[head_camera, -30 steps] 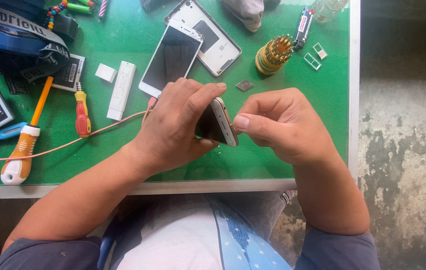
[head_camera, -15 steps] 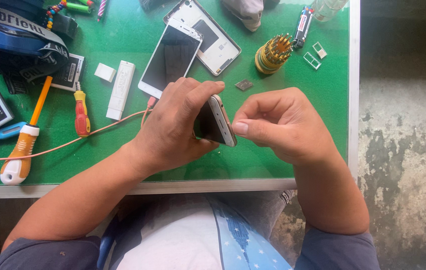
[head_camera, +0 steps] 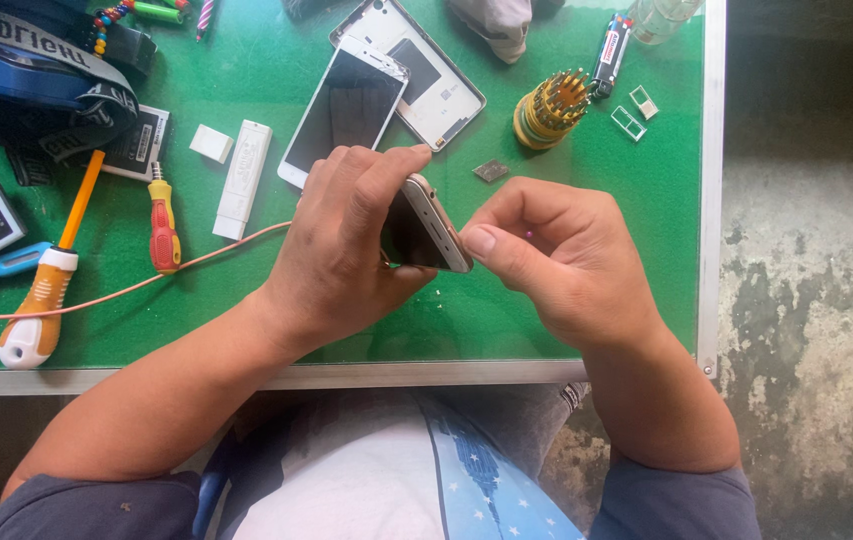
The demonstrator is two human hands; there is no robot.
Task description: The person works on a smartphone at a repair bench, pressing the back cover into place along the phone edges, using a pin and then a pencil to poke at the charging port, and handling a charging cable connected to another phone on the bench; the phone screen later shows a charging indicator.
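Our left fingers (head_camera: 386,175) wrap the gold phone (head_camera: 428,228), held on edge above the green counter (head_camera: 586,190); our right hand (head_camera: 556,255) pinches at its lower end; a screwdriver (head_camera: 161,222) lies left.

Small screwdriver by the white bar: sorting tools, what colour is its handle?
Red and yellow small screwdriver, clearest in the head view.
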